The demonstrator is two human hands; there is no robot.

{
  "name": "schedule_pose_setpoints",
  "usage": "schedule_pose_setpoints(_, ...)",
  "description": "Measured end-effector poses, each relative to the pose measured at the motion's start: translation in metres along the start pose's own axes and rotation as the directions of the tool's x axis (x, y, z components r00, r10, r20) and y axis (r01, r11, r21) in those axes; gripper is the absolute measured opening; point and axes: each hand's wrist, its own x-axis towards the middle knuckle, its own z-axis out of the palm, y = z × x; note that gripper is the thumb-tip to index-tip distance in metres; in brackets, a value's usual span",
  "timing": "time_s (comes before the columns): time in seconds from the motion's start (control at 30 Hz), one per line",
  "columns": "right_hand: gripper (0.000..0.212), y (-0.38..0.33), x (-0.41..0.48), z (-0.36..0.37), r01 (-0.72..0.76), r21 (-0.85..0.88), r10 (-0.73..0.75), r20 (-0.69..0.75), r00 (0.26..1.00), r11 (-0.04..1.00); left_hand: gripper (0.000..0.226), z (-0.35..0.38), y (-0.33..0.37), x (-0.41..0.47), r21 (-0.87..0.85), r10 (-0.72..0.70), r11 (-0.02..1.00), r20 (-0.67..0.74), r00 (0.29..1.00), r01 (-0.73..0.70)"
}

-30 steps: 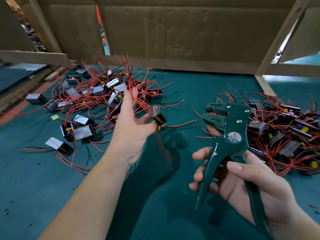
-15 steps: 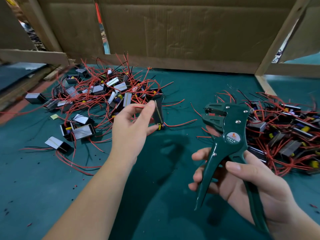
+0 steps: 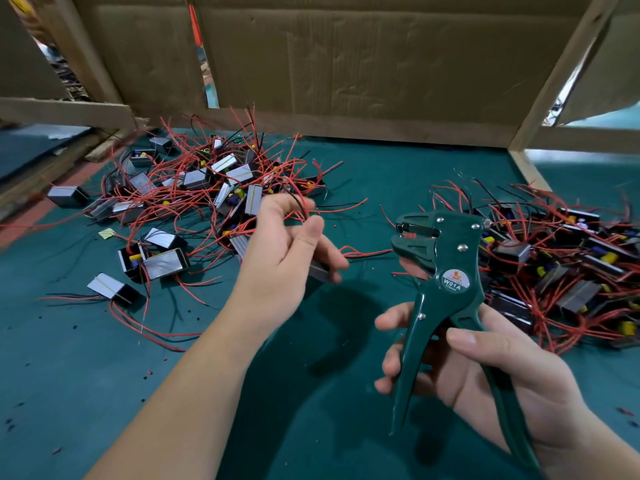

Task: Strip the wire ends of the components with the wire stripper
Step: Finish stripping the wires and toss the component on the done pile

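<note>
Turns left hand point(image 3: 287, 258) back-up now, palm-up a second ago. Tucks component point(image 3: 320, 273) under curled fingers, above table point(image 3: 104, 375), left of stripper point(image 3: 446, 271); pinches thin wires between thumb and forefinger. Keeps stripper where it was, right hand point(image 3: 485, 368) curled round both spread handles. Probably means lining up a wire end; nothing in the jaws yet. Leaves red wire point(image 3: 367, 252) running left-right from under the fingers, tip pointing right, near stripper head, apart; unclear if component's own. Points stripper nose left, long axis from handles near body up to head. Can't tell component's axis, mostly hidden.
</note>
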Motion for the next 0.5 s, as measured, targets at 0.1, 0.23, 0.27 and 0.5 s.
schedule_pose_setpoints(0.1,0.075,0.014,-0.015,0.002,-0.015,-0.148,0.016,0.006,1.000,0.989,0.018,0.002,0.001,-0.001,0.067,-0.084,0.995,0.135,0.987,0.075)
schedule_pose_setpoints(0.23,0.070,0.013,-0.013,0.001,0.049,-0.205,-0.063,-0.059,0.996,0.978,0.014,0.002,0.003,-0.006,0.127,-0.173,0.982,0.338,0.925,0.137)
schedule_pose_setpoints(0.27,0.070,0.013,-0.012,0.000,0.059,-0.205,-0.076,-0.075,0.994,0.977,0.013,0.003,0.004,-0.008,0.118,-0.206,0.978,0.384,0.900,0.173)
schedule_pose_setpoints(0.5,0.069,0.014,-0.011,0.000,0.064,-0.249,-0.097,-0.121,0.988,0.966,0.017,0.008,0.001,-0.012,0.228,-0.316,0.944,0.418,0.852,0.238)
